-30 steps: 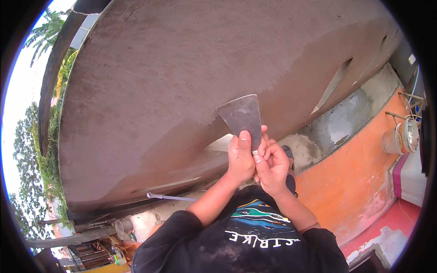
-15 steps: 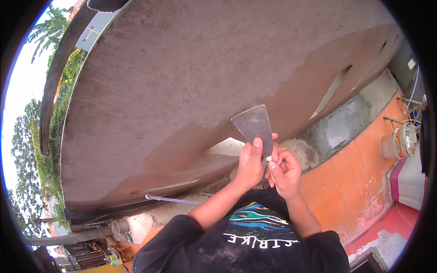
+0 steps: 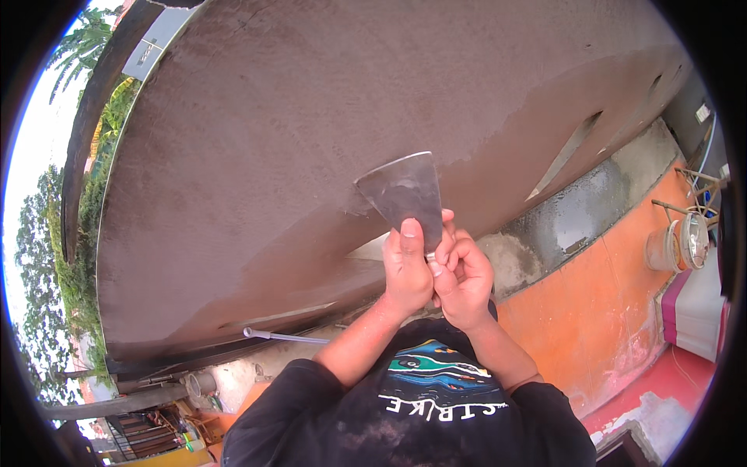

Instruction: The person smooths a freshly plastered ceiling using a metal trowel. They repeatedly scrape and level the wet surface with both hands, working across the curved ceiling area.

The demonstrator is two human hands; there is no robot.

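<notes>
A putty knife (image 3: 405, 191) with a wide, flared metal blade is held in front of the large brown surface, its blade pointing up and slightly left. My left hand (image 3: 406, 272) grips it low on the blade, with the thumb pressed flat against the metal. Close against it, my right hand (image 3: 464, 282) has its fingers curled around the neck and handle. Most of the handle is hidden by both hands. Behind the blade, the brown surface (image 3: 257, 148) is darker and smoother along its lower band.
Pale slanted openings (image 3: 564, 156) cut the lower band of the surface. A whitish pipe (image 3: 284, 336) sticks out left of my forearm. At right, buckets (image 3: 677, 243) stand by an orange floor strip (image 3: 576, 319) and a grey wet ledge (image 3: 576, 214). Trees (image 3: 47, 257) show beyond the left edge.
Both hands and the putty knife have moved left and slightly up in the view. The grip looks much the same, with the blade tilted a little more to the left.
</notes>
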